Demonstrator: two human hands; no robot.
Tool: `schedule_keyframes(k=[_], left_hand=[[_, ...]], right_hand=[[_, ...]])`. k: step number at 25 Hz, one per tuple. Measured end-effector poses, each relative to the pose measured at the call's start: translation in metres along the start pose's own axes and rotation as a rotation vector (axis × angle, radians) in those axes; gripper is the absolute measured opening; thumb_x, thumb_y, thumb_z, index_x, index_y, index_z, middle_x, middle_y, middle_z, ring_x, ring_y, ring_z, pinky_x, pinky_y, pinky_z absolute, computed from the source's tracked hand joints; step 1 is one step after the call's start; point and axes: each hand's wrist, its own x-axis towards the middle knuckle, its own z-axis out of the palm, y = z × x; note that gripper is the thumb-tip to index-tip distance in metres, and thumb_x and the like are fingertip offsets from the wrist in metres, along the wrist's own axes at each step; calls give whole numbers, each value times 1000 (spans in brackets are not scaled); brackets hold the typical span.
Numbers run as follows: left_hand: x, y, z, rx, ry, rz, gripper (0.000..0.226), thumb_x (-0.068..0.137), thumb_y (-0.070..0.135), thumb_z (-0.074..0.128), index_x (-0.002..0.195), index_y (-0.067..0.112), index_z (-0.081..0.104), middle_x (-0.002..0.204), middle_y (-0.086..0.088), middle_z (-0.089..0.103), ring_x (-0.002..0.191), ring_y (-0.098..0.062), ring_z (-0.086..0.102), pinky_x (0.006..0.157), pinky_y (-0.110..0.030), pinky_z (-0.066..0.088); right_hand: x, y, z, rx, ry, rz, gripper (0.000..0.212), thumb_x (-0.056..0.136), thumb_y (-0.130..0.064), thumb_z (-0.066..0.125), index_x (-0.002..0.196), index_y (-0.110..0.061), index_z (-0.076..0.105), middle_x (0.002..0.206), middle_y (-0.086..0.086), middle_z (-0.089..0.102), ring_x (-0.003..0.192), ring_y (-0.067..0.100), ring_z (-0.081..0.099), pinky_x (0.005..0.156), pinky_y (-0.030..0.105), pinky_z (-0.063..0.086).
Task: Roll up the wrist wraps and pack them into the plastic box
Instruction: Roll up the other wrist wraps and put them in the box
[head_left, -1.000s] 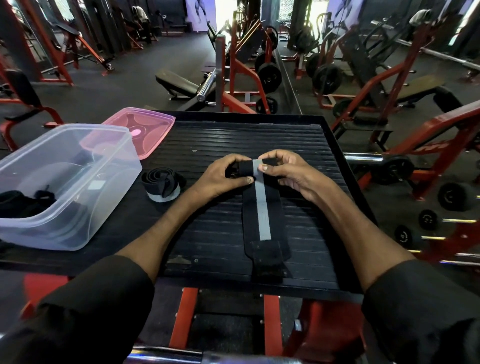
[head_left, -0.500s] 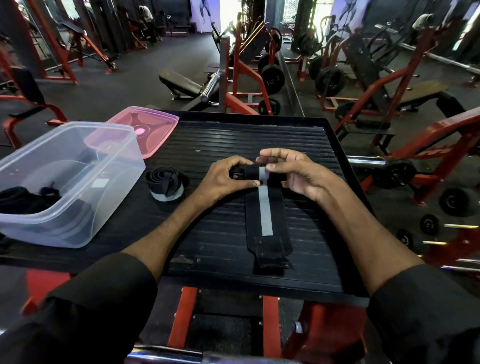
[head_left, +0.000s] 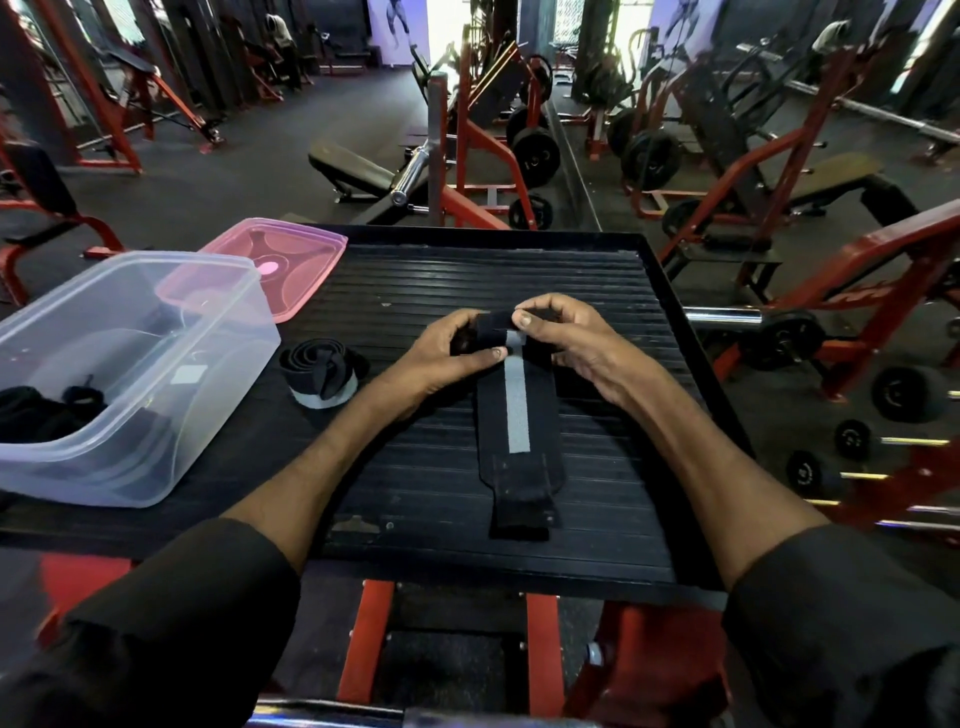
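A black wrist wrap with a grey stripe (head_left: 519, 431) lies flat on the black ribbed platform (head_left: 597, 291), its far end curled into a small roll. My left hand (head_left: 447, 353) and my right hand (head_left: 571, 338) both pinch that roll from either side. A rolled-up wrist wrap (head_left: 323, 373) sits on the platform left of my left hand. The clear plastic box (head_left: 171, 364) stands open at the left, with dark wraps (head_left: 41, 415) in its near corner.
A pink lid (head_left: 291, 260) lies behind the box at the platform's far left corner. Red gym machines, benches and weight plates surround the platform. Small dumbbells (head_left: 857, 441) rest on a rack at the right.
The roll at the wrap's far end has grown a little and moved toward me, so the flat part is shorter. Both hands stayed on the roll.
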Motion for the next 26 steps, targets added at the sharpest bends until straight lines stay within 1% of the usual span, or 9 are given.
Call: schedule_keyframes(k=[3,7,9,12,15,18,20,23,26], left_hand=[[1,1,1,-148,-100,-142,30,92,26,70,121,22,63,114,7,71,108,-4,65,93,-20,51],[3,3,8,-215,40,-121,41,88,17,76,125,5,61,122,-14,69,115,-25,66,102,-38,52],[5,4,12,-203,81,-104,43,82,10,81,121,3,62,114,-12,71,108,-20,67,99,-38,53],[5,5,14,-113,96,-40,45,74,6,86,114,5,64,103,1,69,95,-5,66,90,-28,54],[6,4,11,-42,129,56,46,69,9,90,108,12,65,103,6,69,93,2,65,86,-18,53],[4,3,6,-18,155,108,46,69,13,91,107,18,66,107,7,69,97,-1,66,90,-21,53],[2,5,5,-41,139,109,49,71,9,89,114,16,65,110,5,69,101,-1,66,92,-22,53],[4,3,1,-123,23,-18,49,82,9,81,125,18,60,117,7,68,108,1,65,94,-21,50],[6,-2,-4,-216,-131,-190,47,89,30,74,133,24,57,130,2,67,123,-12,61,106,-34,48]], right_hand=[[0,2,5,67,49,-98,31,82,-13,82,110,-15,68,97,2,70,91,18,65,81,32,50],[-2,-2,4,161,43,-96,35,78,5,79,104,-16,67,96,1,70,89,16,66,78,27,53],[-1,-5,0,205,-9,-31,36,78,10,75,98,-19,66,100,2,70,89,16,67,75,26,54],[-1,-9,-7,286,-101,54,37,75,2,73,105,-19,66,116,5,70,95,18,69,78,30,56],[-1,-8,-10,297,-127,129,41,83,-16,73,122,-21,63,116,2,71,103,19,68,85,35,55],[-2,-3,-10,85,-236,158,40,97,-37,63,131,-17,62,129,6,71,119,25,66,100,37,50],[-2,-3,-11,35,-245,141,42,100,-38,59,135,-14,60,129,8,70,119,25,67,98,37,53],[-1,-1,-12,14,-135,89,41,92,-33,72,130,-19,61,117,0,75,110,19,69,89,35,54],[1,5,-13,-72,-56,41,45,82,-26,83,122,-22,61,109,-5,74,109,17,66,90,39,46]])
